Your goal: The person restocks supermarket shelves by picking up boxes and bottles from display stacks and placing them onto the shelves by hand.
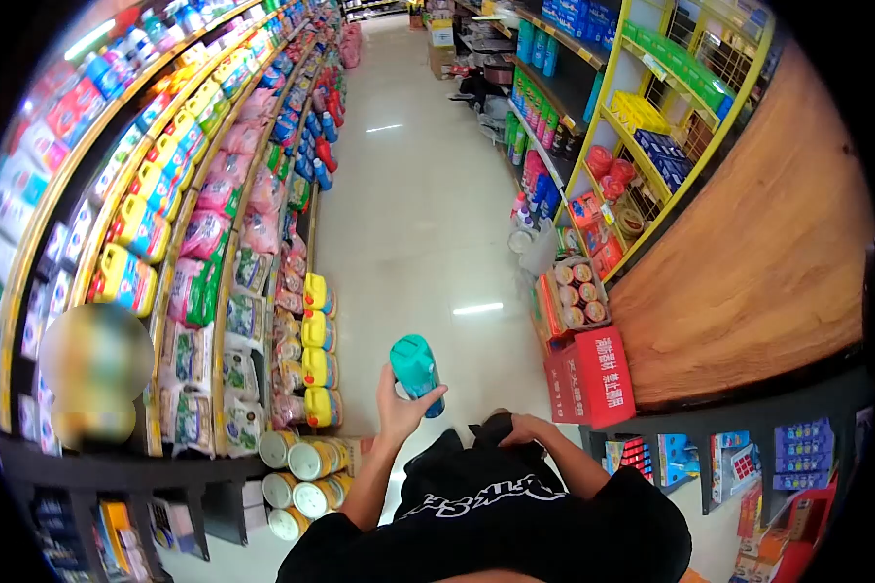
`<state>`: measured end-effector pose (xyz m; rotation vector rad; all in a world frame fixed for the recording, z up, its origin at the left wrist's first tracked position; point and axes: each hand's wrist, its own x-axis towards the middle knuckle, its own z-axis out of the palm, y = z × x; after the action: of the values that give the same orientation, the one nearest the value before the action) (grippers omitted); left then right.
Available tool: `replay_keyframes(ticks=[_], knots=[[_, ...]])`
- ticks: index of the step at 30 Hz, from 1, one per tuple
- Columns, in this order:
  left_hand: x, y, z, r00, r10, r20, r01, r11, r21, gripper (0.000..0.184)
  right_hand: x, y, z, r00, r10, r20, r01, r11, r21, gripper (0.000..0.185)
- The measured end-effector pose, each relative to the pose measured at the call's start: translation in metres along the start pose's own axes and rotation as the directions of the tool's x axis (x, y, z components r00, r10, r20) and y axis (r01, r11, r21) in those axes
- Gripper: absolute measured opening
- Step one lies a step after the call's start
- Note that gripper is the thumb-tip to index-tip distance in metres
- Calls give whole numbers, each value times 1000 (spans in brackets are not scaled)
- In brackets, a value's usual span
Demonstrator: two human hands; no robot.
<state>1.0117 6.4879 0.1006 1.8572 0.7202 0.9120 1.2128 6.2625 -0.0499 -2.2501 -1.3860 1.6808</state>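
Observation:
My left hand point(396, 412) is wrapped around a teal-green bottle point(414, 361) with a flat top and a darker lower part, held out in front of my body above the aisle floor. Close to my waist, the fingers of my right hand point(529, 429) are closed against a dark item point(496, 428) by the hem of my black T-shirt point(496, 500). That item blends with the black cloth, so its kind is hard to make out.
Shelves at left carry yellow jugs point(126, 277) and pink packs point(206, 231). Yellow bottles point(321, 369) and large tins point(311, 459) stand low there. At right are a red box point(593, 377), a carton of cans point(579, 291) and a yellow-framed rack point(642, 146). The tiled aisle point(408, 214) runs ahead.

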Motion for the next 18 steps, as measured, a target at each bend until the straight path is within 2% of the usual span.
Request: replay_keyframes(ticks=[3, 4, 6, 9, 11, 14, 18], knots=[[79, -7, 11, 999, 6, 48, -6, 1000, -4, 61, 27, -26, -72, 954, 47, -297, 1, 988, 158, 84], [105, -9, 18, 998, 26, 53, -25, 999, -20, 59, 46, -28, -96, 918, -11, -397, 129, 954, 271, 80], [153, -15, 35, 997, -31, 66, 39, 991, -129, 57, 66, -47, -158, 831, -98, -548, 375, 826, 421, 69], [229, -23, 59, 982, -133, 132, 163, 955, -247, 56, 78, -84, -266, 695, -205, -689, 673, 523, 523, 53], [277, -28, 71, 960, -196, 202, 247, 932, -266, 56, 91, -100, -335, 627, -257, -736, 771, 340, 538, 47], [359, -32, 88, 924, -225, 309, 307, 920, -245, 56, 103, -131, -431, 529, -330, -782, 846, 278, 455, 43], [456, -44, 113, 895, -162, 416, 325, 875, -359, 62, 135, -154, -532, 459, -483, -746, 880, 132, 456, 49]])
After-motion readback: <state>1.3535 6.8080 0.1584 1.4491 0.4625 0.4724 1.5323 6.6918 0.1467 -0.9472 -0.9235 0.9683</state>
